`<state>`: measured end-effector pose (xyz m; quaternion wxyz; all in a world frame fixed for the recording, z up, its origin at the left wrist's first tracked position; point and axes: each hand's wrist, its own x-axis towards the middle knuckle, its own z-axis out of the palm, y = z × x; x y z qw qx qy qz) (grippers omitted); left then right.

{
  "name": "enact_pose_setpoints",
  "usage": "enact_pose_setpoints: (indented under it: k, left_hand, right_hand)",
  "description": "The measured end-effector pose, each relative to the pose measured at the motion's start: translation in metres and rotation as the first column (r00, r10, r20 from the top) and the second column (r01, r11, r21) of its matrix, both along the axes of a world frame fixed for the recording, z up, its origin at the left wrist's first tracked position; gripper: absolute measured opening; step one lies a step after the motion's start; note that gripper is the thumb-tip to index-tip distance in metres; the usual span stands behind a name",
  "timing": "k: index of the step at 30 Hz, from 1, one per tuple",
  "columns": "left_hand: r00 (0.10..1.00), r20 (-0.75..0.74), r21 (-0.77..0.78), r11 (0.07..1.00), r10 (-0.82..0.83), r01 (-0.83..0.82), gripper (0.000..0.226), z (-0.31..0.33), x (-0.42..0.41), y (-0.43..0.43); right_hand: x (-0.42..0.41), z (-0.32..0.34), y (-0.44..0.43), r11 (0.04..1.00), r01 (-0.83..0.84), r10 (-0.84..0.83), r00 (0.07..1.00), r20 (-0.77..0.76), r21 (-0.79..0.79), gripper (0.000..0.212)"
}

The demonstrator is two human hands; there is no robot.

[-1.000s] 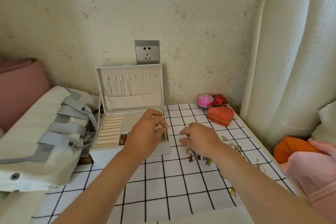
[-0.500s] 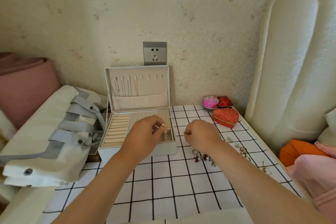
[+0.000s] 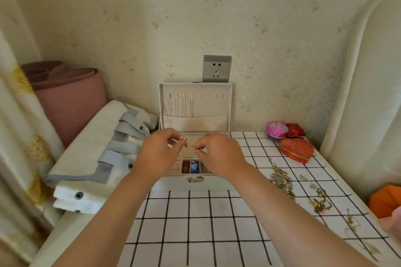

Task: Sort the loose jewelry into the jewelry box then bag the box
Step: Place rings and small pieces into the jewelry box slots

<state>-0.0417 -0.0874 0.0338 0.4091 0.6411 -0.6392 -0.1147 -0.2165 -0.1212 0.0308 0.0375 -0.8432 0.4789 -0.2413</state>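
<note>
You are holding both hands just above the open jewelry box point(image 3: 180, 182), which is standing at the back of the checked surface point(image 3: 195, 223) with its lid point(image 3: 195, 102) upright. Your left hand point(image 3: 158, 154) is pinching a small gold earring point(image 3: 184, 139) in a narrow grip, and your right hand point(image 3: 219, 154) is pinching a second gold piece point(image 3: 193, 147) the same way; the 2 are hanging near each other over the perforated stud panel point(image 3: 191, 143), seemingly not touching it. I am judging that you are about to seat this pair in the panel, so the sorting is only partly done: a glittering cluster point(image 3: 281, 180) and at least 2 chains point(image 3: 319, 200) are lying loose on the surface to your right, well apart from the box, and the white bag point(image 3: 91, 165) is waiting beside it on the left. The main risk is coming from how little you are holding: each piece is tiny, so a slight easing of either grip could be dropping it into the small front compartments point(image 3: 190, 163), where red and blue items point(image 3: 194, 168) are already sitting, or bouncing it off the rim. Your hands are also hiding the holes, so a post could be missing its hole and bending. Your right forearm is passing near the cluster, and a careless sweep back could be dragging it off the edge.
</note>
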Motion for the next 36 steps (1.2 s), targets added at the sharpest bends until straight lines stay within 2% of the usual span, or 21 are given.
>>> enact_pose_setpoints:
  k: [3, 7, 13, 15, 17, 20, 22, 25, 29, 33, 36]
  left_hand:
    - [0.999, -0.006, 0.027, 0.999, 0.041, -0.041, 0.004, 0.002, 0.019, 0.001]
    - [0.998, -0.059, 0.087, 0.996, -0.010, 0.015, 0.006, -0.002, 0.040, 0.005]
    - [0.992, -0.125, 0.140, 0.989, -0.024, 0.041, 0.005, -0.013, 0.061, 0.011]
    - [0.985, -0.169, 0.142, 0.989, -0.018, 0.042, 0.004, -0.015, 0.064, 0.012]
    - [0.974, -0.226, 0.139, 0.989, -0.010, 0.042, 0.003, -0.016, 0.064, 0.012]
    - [0.936, -0.350, 0.157, 0.987, 0.022, 0.036, 0.004, -0.017, 0.061, 0.009]
    - [0.919, -0.393, 0.170, 0.985, 0.044, 0.026, 0.004, -0.018, 0.057, 0.008]
    - [0.940, -0.336, 0.176, 0.984, 0.055, 0.006, 0.009, -0.018, 0.055, 0.010]
    - [0.990, -0.139, 0.177, 0.984, -0.006, 0.031, 0.014, -0.023, 0.058, 0.013]
    - [0.993, -0.059, 0.209, 0.971, -0.102, 0.112, 0.016, -0.027, 0.062, 0.013]
    - [0.991, -0.032, 0.218, 0.967, -0.128, 0.132, 0.021, -0.030, 0.067, 0.012]
  right_hand:
    - [0.015, -0.009, -0.009, 1.000, 0.019, -0.019, 0.999, -0.049, -0.011, 0.016]
    - [0.028, -0.018, -0.020, 0.999, 0.048, -0.047, 0.988, -0.145, 0.004, 0.017]
    - [0.042, -0.025, -0.027, 0.994, 0.058, -0.042, 0.985, -0.167, 0.091, 0.017]
    - [0.046, -0.021, -0.026, 0.993, 0.048, -0.035, 0.993, -0.117, 0.108, 0.019]
    - [0.051, -0.013, -0.020, 0.990, -0.027, 0.021, 0.999, 0.042, 0.136, 0.026]
    - [0.060, 0.001, -0.006, 0.941, -0.223, 0.146, 0.946, 0.288, 0.256, 0.034]
    - [0.064, 0.004, 0.000, 0.929, -0.245, 0.161, 0.943, 0.292, 0.277, 0.036]
    - [0.066, 0.000, 0.002, 0.961, -0.182, 0.123, 0.956, 0.265, 0.210, 0.025]
    - [0.066, -0.009, 0.002, 0.981, -0.105, 0.070, 0.976, 0.208, 0.164, 0.006]
    - [0.067, -0.021, 0.007, 0.994, -0.064, 0.051, 0.988, 0.144, 0.092, 0.008]
    - [0.069, -0.031, 0.008, 0.999, -0.044, 0.047, 0.991, 0.126, -0.021, 0.011]
